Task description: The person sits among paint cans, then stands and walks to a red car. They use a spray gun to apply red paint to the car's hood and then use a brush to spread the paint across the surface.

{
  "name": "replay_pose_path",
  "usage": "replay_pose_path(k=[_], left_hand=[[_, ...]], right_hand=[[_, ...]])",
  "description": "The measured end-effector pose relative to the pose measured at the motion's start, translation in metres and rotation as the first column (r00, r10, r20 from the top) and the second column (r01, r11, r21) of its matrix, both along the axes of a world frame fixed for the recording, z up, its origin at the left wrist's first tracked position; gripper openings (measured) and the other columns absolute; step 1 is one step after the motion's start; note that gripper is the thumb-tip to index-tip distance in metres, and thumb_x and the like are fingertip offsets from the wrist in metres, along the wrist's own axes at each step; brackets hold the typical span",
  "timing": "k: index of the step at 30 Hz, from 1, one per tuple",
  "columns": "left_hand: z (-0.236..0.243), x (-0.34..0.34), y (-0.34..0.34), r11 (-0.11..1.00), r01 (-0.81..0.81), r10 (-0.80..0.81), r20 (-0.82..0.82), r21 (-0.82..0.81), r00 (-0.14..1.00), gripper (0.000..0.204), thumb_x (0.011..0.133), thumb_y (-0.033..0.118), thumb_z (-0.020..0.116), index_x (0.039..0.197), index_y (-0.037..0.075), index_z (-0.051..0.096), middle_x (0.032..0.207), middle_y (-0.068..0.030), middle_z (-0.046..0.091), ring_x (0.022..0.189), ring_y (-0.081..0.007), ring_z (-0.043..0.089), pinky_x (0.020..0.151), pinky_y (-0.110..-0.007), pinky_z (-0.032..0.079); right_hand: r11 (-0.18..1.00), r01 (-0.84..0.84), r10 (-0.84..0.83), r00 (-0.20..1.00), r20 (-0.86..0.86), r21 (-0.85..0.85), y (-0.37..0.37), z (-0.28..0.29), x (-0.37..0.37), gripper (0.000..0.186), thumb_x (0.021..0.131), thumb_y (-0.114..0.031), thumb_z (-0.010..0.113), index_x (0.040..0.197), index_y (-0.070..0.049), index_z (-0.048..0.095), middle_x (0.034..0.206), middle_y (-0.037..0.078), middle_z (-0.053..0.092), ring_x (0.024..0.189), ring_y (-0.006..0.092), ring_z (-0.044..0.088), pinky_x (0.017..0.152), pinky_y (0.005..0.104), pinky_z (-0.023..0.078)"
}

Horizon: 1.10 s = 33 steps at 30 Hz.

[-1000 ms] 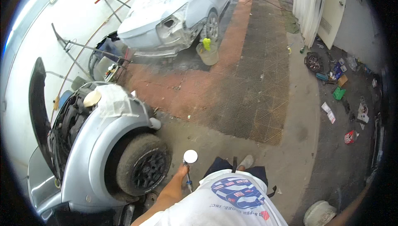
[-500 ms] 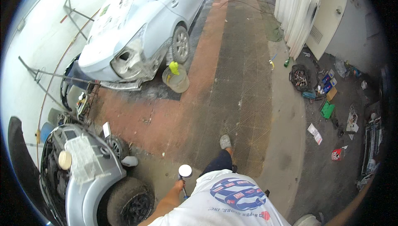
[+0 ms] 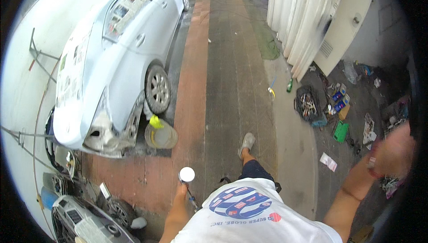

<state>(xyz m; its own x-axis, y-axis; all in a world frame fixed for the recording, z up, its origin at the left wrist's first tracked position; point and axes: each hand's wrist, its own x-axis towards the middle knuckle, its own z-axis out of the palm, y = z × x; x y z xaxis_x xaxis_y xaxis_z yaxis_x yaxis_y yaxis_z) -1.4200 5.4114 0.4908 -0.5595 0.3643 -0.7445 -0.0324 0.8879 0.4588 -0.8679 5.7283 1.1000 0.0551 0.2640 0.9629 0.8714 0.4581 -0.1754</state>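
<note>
Left hand point(image 3: 182, 189) closed on a white-topped tool point(image 3: 187, 174), on the near side of the bucket point(image 3: 166, 140)

In the head view, the tool, which looks like a spray gun, is nearer the person than the bucket and slightly to its right. The left fingers look wrapped round it just below its round white top; finer detail of the hold is too small to see. The right hand point(image 3: 394, 151) is raised well to the right of the bucket, blurred; whether it is open or holding anything, I cannot tell. A yellow-green item point(image 3: 156, 121) sits at the bucket's far rim. Just beyond the bucket is a wheel point(image 3: 158, 89) of a pale blue car point(image 3: 127, 64). A silver car point(image 3: 84, 225) stands nearer and left of the bucket; a green box point(image 3: 341, 131) lies well to its right.
</note>
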Motion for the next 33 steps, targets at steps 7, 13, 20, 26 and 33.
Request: replay_pose_path(k=[7,13,20,26,33], left_hand=[[-0.010,-0.001,0.177,0.981,-0.187,0.187,-0.020,-0.044,0.982,0.033,0.092,0.012,0.060,0.120,-0.005,0.065,0.093,-0.0150,0.068,0.083,-0.0240,0.065,0.073,-0.041,0.051],[-0.011,-0.016,0.350,0.953,-0.287,0.293,0.060,-0.096,0.954,0.034,0.089,0.014,0.059,0.117,-0.005,0.065,0.093,-0.0161,0.068,0.082,-0.0266,0.064,0.073,-0.042,0.050],[-0.058,-0.099,0.591,0.911,-0.396,0.405,0.073,-0.110,0.911,0.034,0.086,0.016,0.059,0.113,-0.004,0.066,0.093,-0.0173,0.067,0.082,-0.0296,0.063,0.073,-0.043,0.050],[-0.049,-0.217,0.783,0.907,-0.420,0.419,0.091,-0.004,0.903,0.035,0.084,0.018,0.058,0.110,-0.004,0.067,0.093,-0.0184,0.067,0.081,-0.0321,0.062,0.074,-0.044,0.050],[-0.030,-0.394,1.045,0.946,-0.277,0.275,0.038,0.166,0.961,0.035,0.081,0.013,0.055,0.113,0.004,0.064,0.095,-0.0141,0.064,0.085,-0.0277,0.062,0.070,-0.044,0.049]], right_hand=[[0.434,-0.523,0.202,0.850,-0.486,-0.734,0.313,-0.226,-0.122,0.031,0.092,-0.017,0.080,0.119,-0.004,0.074,0.110,0.009,0.074,0.101,0.0213,0.069,0.096,0.0377,0.053],[0.017,-0.580,0.819,0.475,-0.321,-0.815,0.458,-0.271,-0.280,0.042,0.093,-0.028,0.077,0.128,-0.006,0.071,0.121,0.017,0.072,0.111,0.0376,0.069,0.100,0.0460,0.054],[-0.096,-0.363,0.613,0.713,-0.342,-0.927,0.700,-0.451,-0.338,0.051,0.095,-0.035,0.074,0.136,-0.005,0.067,0.134,0.020,0.069,0.123,0.0411,0.065,0.105,0.0484,0.052],[-0.491,0.437,0.415,0.878,0.239,-0.753,0.796,-0.643,-0.208,0.061,0.092,-0.057,0.070,0.125,-0.007,0.076,0.124,0.022,0.074,0.125,0.0388,0.067,0.109,0.0485,0.051],[-0.392,0.562,0.550,0.778,0.304,-0.729,0.862,-0.723,-0.147,0.035,0.100,-0.040,0.058,0.114,-0.015,0.080,0.110,0.018,0.078,0.105,0.0369,0.074,0.095,0.0494,0.057]])
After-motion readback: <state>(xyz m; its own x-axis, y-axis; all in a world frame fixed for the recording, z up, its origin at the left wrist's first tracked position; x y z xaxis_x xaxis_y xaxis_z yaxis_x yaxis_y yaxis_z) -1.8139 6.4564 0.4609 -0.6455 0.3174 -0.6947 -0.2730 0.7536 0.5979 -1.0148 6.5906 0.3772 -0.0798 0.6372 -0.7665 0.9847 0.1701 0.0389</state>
